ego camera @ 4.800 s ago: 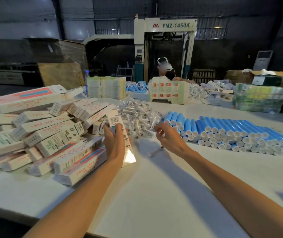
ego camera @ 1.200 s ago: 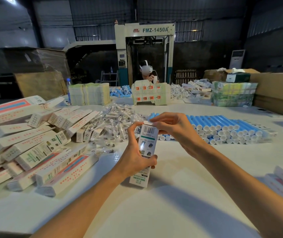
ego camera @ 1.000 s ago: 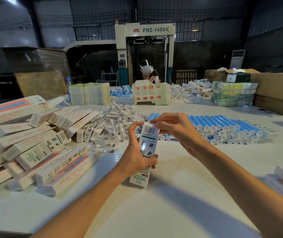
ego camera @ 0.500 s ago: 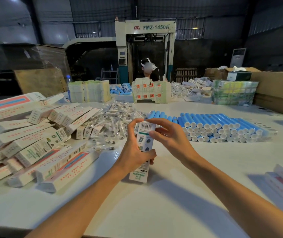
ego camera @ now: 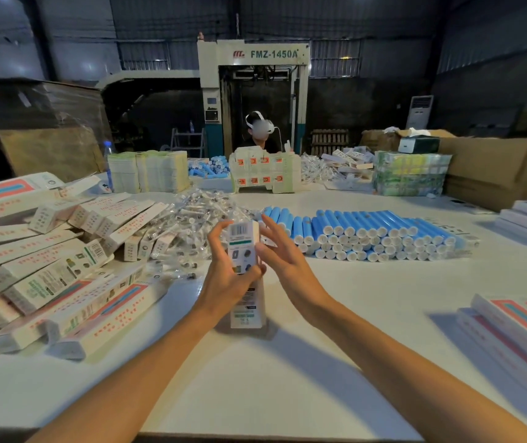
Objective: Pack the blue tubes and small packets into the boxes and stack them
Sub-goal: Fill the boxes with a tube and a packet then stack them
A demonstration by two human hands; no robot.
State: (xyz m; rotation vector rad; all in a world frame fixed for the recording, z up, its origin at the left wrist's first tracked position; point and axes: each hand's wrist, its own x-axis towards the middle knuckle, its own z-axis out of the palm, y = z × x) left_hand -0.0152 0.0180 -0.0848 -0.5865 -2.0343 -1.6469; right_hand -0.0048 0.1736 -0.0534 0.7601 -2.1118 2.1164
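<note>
The left hand [ego camera: 227, 282] gripped a box [ego camera: 240, 253] upright on the worktop [ego camera: 287, 378]. The right hand [ego camera: 284, 263], fingers spread, held nothing beside it

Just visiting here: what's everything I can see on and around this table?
held box: one, white with green print, upright at table centre.
blue tubes: many, blue with white caps, rows right of centre.
small packets: heap, clear, behind the held box.
loose boxes: many, white with red-blue print, piled left.
stacked boxes: several, same print, right edge.
table: one, white, under everything.
machine: one, cream, far back, marked FMZ-1450A.
other person: one, white headset, across the table.
left hand: one, grips the held box.
right hand: one, fingers spread beside the box's top.
</note>
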